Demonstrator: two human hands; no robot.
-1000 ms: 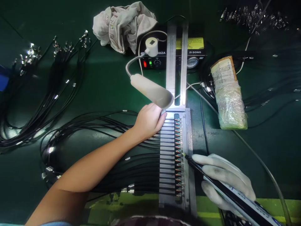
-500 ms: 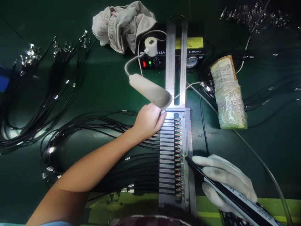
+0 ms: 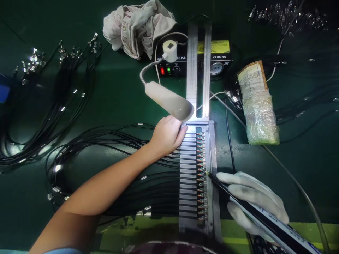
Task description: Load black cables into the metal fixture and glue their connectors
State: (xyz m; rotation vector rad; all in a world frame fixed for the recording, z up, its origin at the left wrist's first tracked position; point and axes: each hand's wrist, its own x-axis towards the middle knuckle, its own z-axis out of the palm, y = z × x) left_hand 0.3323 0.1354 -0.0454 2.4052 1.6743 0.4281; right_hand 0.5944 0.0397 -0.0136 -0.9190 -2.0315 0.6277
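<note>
My left hand (image 3: 167, 135), bare, is closed at the left edge of a slotted metal jig (image 3: 188, 192), its thumb lying on the jig. The lamp head covers part of its fingers. Black cables (image 3: 164, 184) lie side by side in the jig's slots, their small metal connectors (image 3: 200, 179) lined up near the right rail. In a white glove, my right hand (image 3: 255, 199) wraps round a black-and-white dispensing syringe (image 3: 246, 208). The syringe slants up to the left, and its thin yellowish tip is at a connector midway down the row; contact cannot be made out.
A white gooseneck lamp (image 3: 169, 100) hangs over the jig. Behind stand a black dispenser box (image 3: 180, 68) with a gauge and a crumpled cloth (image 3: 137, 28). Cable bundles (image 3: 58, 95) lie left. A plastic-wrapped block (image 3: 261, 113) and a hose (image 3: 291, 176) are on the right.
The syringe tip has shifted slightly up and left along the connector row, my right hand moving with it. My left hand stays in place.
</note>
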